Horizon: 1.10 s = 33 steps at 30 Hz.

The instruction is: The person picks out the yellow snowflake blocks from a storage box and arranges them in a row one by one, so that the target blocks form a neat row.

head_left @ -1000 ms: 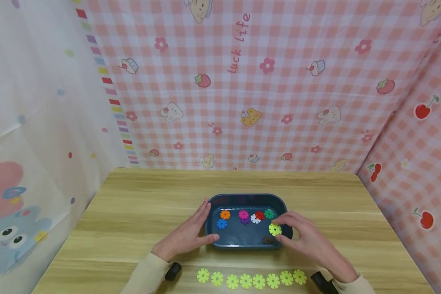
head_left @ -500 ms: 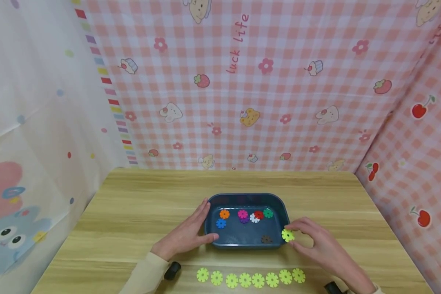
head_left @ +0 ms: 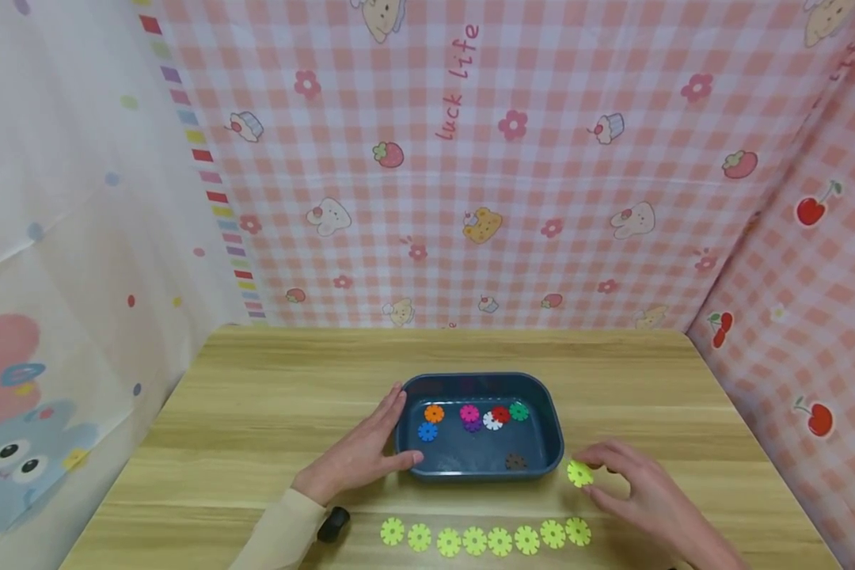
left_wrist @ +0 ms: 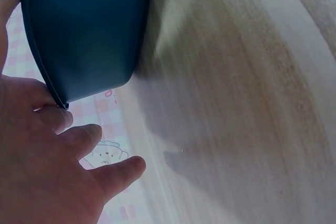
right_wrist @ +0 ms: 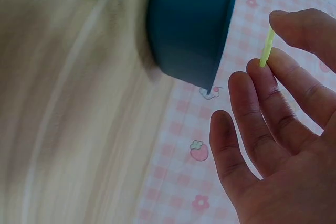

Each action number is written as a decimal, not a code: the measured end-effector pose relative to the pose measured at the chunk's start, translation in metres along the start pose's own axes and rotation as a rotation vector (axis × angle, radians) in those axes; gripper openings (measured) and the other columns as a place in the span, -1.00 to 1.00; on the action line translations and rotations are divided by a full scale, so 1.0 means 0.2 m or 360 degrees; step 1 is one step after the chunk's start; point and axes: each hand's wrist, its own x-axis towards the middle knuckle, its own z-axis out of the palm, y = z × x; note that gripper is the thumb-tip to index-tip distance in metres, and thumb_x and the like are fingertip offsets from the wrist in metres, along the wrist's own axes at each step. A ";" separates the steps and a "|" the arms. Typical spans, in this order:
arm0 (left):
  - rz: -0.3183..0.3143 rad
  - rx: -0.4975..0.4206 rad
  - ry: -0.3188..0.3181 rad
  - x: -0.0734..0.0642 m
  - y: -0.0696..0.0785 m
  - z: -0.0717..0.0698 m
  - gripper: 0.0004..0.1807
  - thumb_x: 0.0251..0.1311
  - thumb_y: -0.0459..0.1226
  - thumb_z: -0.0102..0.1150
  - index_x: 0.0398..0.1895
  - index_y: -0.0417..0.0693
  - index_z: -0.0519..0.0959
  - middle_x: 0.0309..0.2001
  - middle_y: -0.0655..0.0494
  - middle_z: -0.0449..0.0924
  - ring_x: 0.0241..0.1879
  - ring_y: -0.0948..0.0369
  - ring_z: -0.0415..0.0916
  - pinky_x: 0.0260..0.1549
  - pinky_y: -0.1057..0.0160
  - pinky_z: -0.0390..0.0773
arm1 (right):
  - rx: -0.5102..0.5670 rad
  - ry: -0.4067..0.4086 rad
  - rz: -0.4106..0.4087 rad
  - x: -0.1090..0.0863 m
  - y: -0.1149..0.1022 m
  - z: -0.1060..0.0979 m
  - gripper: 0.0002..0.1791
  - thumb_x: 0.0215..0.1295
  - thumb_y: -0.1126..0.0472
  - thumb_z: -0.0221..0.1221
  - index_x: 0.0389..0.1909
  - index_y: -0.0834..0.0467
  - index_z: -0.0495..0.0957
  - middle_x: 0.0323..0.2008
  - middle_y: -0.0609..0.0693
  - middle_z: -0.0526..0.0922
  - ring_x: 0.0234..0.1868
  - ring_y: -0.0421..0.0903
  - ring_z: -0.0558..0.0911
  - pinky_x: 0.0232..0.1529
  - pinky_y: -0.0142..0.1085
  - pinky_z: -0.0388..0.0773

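Note:
My right hand (head_left: 637, 492) pinches a yellow-green notched plastic disc (head_left: 580, 473) between thumb and fingers, just right of the dark blue tray (head_left: 480, 477). Edge-on, the same disc (right_wrist: 267, 48) shows in the right wrist view, with the other fingers spread. My left hand (head_left: 359, 453) rests along the tray's left end, its thumb at the front rim and its fingers stretched straight along the side. Inside the tray lie several notched discs: orange (head_left: 434, 413), blue (head_left: 427, 431), pink (head_left: 469, 413), purple, white, red (head_left: 500, 414), green (head_left: 518, 411) and brown (head_left: 516, 461).
A row of several yellow-green discs (head_left: 474, 541) lies on the wooden table (head_left: 313, 356), in front of the tray. Behind the table hangs a pink checked cloth (head_left: 427, 190), with more cloth on both sides. A black wrist strap piece (head_left: 333, 524) sits by the left sleeve.
My right hand has carried the yellow-green disc out of the tray, over its right rim, toward the right and nearer to me. The left hand has stayed at the tray.

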 end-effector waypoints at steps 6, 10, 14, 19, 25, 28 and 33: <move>0.0008 -0.0007 -0.0003 0.00 0.00 0.00 0.11 0.36 0.17 0.26 0.68 -0.17 -0.11 0.69 -0.06 -0.32 0.62 -0.12 -0.10 0.48 -0.19 0.14 | -0.0025 -0.0147 0.0180 -0.07 0.02 -0.03 -0.57 0.03 0.34 0.55 -0.06 -0.01 0.73 -0.12 -0.24 0.65 -0.22 -0.25 0.60 -0.24 -0.40 0.63; 0.0000 -0.0011 -0.0009 0.00 0.00 0.00 0.11 0.35 0.19 0.25 0.68 -0.15 -0.12 0.69 -0.04 -0.34 0.62 -0.11 -0.11 0.49 -0.19 0.13 | -0.0044 -0.0254 0.0302 -0.10 0.02 -0.05 -0.61 0.11 0.26 0.53 -0.03 -0.02 0.71 -0.10 -0.21 0.66 -0.19 -0.24 0.60 -0.21 -0.33 0.66; -0.0004 -0.0018 -0.0015 0.01 0.00 0.00 0.12 0.35 0.19 0.25 0.68 -0.16 -0.12 0.69 -0.05 -0.35 0.62 -0.11 -0.11 0.49 -0.18 0.13 | -0.0041 -0.0317 0.0384 -0.14 0.03 -0.06 -0.64 0.15 0.20 0.52 -0.03 -0.03 0.70 -0.09 -0.19 0.65 -0.18 -0.24 0.60 -0.19 -0.33 0.66; -0.0010 -0.0015 -0.0019 0.01 0.00 0.00 0.10 0.36 0.17 0.25 0.68 -0.15 -0.11 0.69 -0.05 -0.35 0.62 -0.11 -0.12 0.49 -0.18 0.13 | 0.0049 -0.0401 0.0399 -0.19 0.06 -0.07 -0.65 0.21 0.16 0.49 0.00 0.00 0.69 -0.08 -0.18 0.64 -0.17 -0.29 0.58 -0.20 -0.35 0.65; -0.0013 -0.0014 -0.0014 0.01 -0.01 0.01 0.10 0.36 0.18 0.25 0.68 -0.16 -0.11 0.69 -0.04 -0.35 0.62 -0.09 -0.13 0.49 -0.17 0.13 | 0.0183 -0.0578 0.0431 -0.23 0.10 -0.08 -0.66 0.27 0.13 0.44 0.04 0.08 0.67 -0.06 -0.11 0.67 -0.13 -0.34 0.58 -0.17 -0.37 0.67; -0.0009 -0.0014 -0.0011 0.01 -0.01 0.01 0.10 0.36 0.17 0.25 0.68 -0.16 -0.11 0.69 -0.04 -0.34 0.62 -0.10 -0.12 0.49 -0.17 0.13 | 0.0268 -0.0704 0.0551 -0.23 0.11 -0.08 -0.65 0.31 0.11 0.41 0.06 0.08 0.64 -0.03 -0.08 0.67 -0.12 -0.36 0.57 -0.13 -0.38 0.67; -0.0009 -0.0026 -0.0015 0.01 -0.01 0.00 0.10 0.36 0.16 0.26 0.68 -0.15 -0.12 0.69 -0.03 -0.35 0.62 -0.10 -0.11 0.49 -0.18 0.13 | 0.0365 -0.0855 0.0748 -0.23 0.14 -0.08 -0.63 0.34 0.07 0.39 0.11 0.09 0.62 0.03 -0.07 0.65 -0.10 -0.34 0.58 -0.09 -0.43 0.63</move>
